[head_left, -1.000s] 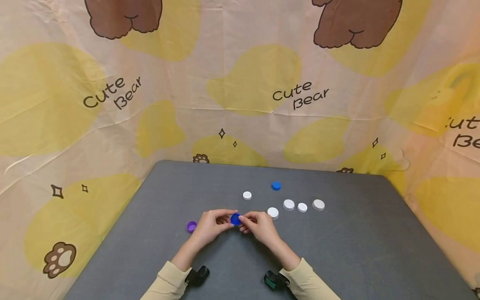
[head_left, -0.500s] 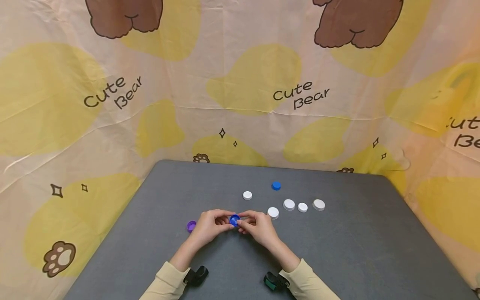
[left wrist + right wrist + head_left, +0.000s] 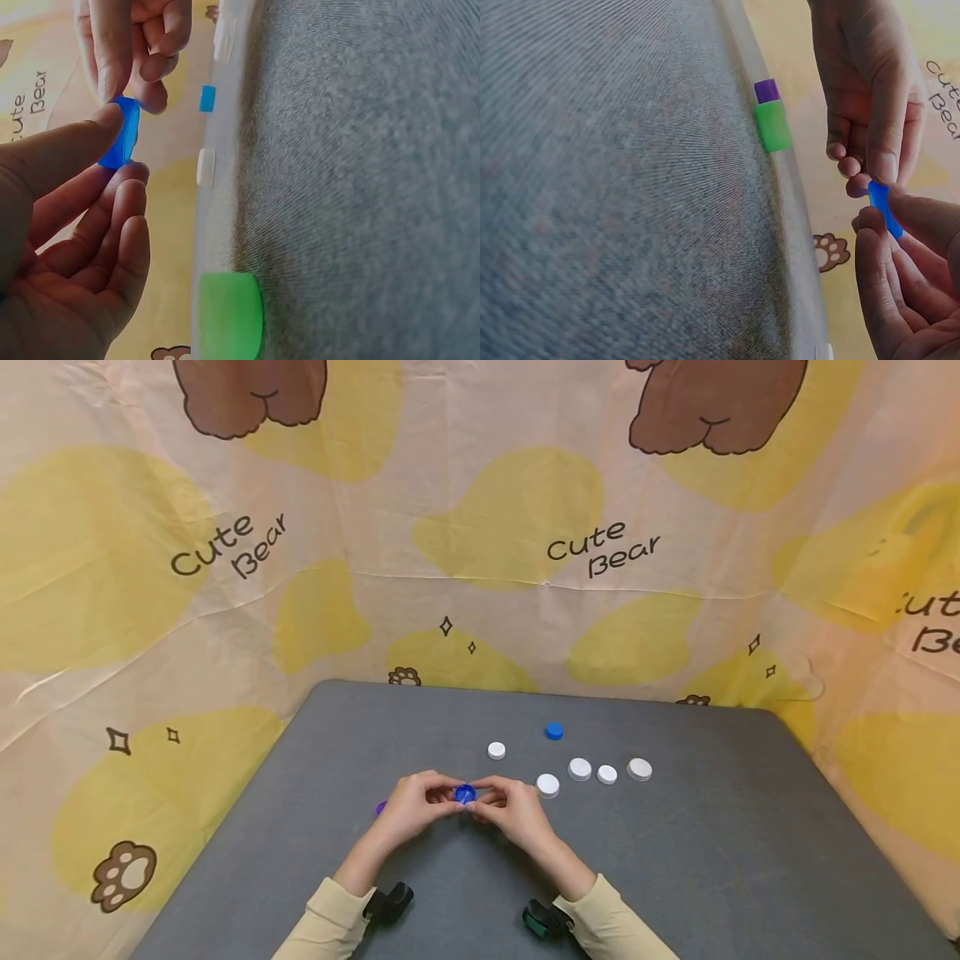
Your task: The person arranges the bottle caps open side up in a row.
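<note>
A dark blue bottle cap [image 3: 465, 794] is held above the table between both hands, its hollow side showing in the head view. My left hand [image 3: 408, 806] pinches its left edge with thumb and fingers. From the other side my right hand [image 3: 521, 815] pinches the right edge. In the left wrist view the blue cap [image 3: 120, 139] is seen side-on, thumb across it. Beside my left hand a purple cap [image 3: 380, 808] shows only partly. A green cap [image 3: 772, 126] stands next to the purple one in the right wrist view; my left hand hides it in the head view.
On the grey table [image 3: 712, 860] several white caps lie to the right, the nearest white cap [image 3: 547, 786] close to my right hand. A lighter blue cap [image 3: 554, 732] sits farther back. A printed cloth [image 3: 480, 552] hangs behind the table.
Both hands have shifted slightly left with the blue cap. My right fingertips have moved from over its face to its edge. My left hand now covers more of the purple cap.
</note>
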The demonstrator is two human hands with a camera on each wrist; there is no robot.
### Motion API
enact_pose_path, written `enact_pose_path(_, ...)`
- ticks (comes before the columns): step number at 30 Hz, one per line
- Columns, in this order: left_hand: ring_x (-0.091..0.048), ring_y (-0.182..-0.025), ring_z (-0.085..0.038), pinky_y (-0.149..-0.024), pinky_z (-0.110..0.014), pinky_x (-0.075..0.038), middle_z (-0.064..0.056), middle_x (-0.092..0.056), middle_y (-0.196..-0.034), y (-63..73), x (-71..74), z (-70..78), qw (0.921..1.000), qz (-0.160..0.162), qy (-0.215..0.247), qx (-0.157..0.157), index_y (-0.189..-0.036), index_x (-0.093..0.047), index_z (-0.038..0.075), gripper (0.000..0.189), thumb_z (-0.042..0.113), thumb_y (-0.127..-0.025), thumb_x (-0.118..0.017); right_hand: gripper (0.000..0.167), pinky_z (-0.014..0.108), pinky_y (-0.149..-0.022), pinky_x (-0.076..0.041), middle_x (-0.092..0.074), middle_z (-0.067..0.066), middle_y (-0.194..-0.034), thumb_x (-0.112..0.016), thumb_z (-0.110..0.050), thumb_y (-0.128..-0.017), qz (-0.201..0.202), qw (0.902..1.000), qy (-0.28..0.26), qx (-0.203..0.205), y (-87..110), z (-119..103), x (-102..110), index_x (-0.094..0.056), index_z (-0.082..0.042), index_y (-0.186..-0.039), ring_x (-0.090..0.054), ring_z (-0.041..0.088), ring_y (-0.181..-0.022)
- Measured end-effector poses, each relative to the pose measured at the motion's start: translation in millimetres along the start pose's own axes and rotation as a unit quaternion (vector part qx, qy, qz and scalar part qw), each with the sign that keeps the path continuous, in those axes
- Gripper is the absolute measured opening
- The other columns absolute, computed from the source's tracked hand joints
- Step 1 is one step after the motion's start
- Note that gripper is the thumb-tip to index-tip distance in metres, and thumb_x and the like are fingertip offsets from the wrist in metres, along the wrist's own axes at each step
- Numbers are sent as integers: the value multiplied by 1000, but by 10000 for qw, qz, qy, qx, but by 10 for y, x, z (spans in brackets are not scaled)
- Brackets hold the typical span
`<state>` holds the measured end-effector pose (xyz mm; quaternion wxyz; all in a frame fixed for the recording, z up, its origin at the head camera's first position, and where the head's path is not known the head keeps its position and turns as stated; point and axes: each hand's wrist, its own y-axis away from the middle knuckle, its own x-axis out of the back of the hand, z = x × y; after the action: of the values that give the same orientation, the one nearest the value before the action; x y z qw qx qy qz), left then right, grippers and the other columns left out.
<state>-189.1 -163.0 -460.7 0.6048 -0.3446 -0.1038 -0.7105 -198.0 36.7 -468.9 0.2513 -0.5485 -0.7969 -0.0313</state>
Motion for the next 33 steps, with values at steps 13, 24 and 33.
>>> enact_pose_path(13,-59,-73,-10,-64,-21,-50,1,-63,-83,28,99,41,9998,-122,132,106,-97,-72,16,26,19,-73,-82,27,20,-55,-51,-74,4,-78,-75,-22,-81,-31,10000,42,19,-22,-16,-47,-70,-9,-105,-67,4,-63)
enact_pose_path(24,-59,-72,-7,-64,-22,-50,3,-63,-82,42,147,10,9991,-275,42,335,-93,-71,17,23,17,-73,-82,24,19,-55,-50,-73,5,-78,-76,-16,-81,-159,9998,139,14,-45,-6,-102,-69,-6,-102,-67,6,-64)
enact_pose_path(33,-60,-72,-6,-64,-21,-50,2,-64,-83,47,168,-27,9987,-428,18,279,-93,-73,14,21,15,-74,-81,24,17,-56,-50,-73,7,-78,-79,-17,-77,-124,9993,344,106,-52,-29,-124,-70,-4,-96,-69,13,-67)
